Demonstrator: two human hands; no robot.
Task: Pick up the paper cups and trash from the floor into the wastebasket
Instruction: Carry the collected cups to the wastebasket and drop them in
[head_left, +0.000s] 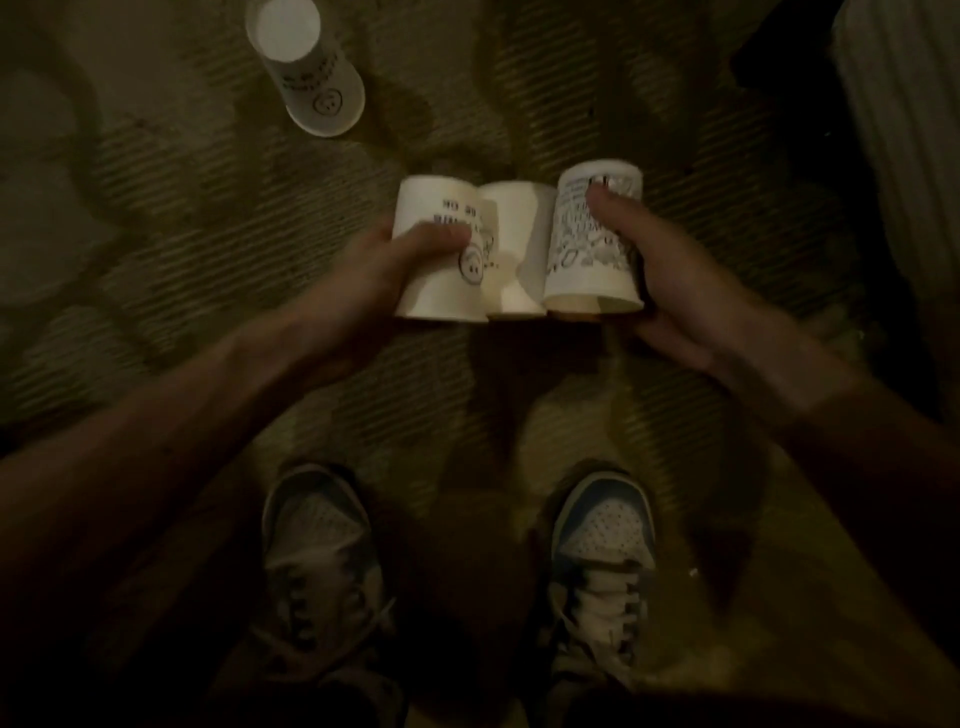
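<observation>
Left hand (384, 265) curls its fingers (441, 236) round the smiley cup (431, 291), right hand (665, 280) round the printed cup (587, 265), with the plain cup (519, 239) squeezed between, probably so it's 1 trip. Another cup (311, 78) lies on the floor (197, 234) at 11 o'clock.

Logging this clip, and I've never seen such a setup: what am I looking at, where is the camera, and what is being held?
No machine here: a person works bare-handed, filmed by one camera on their head, looking down. The left hand grips the left cup; the right hand grips a printed cup. A plain cup sits between those two; whose grip holds it is unclear. A fourth cup rests on the patterned carpet farther ahead. The person's shoes show below. No wastebasket is visible.
</observation>
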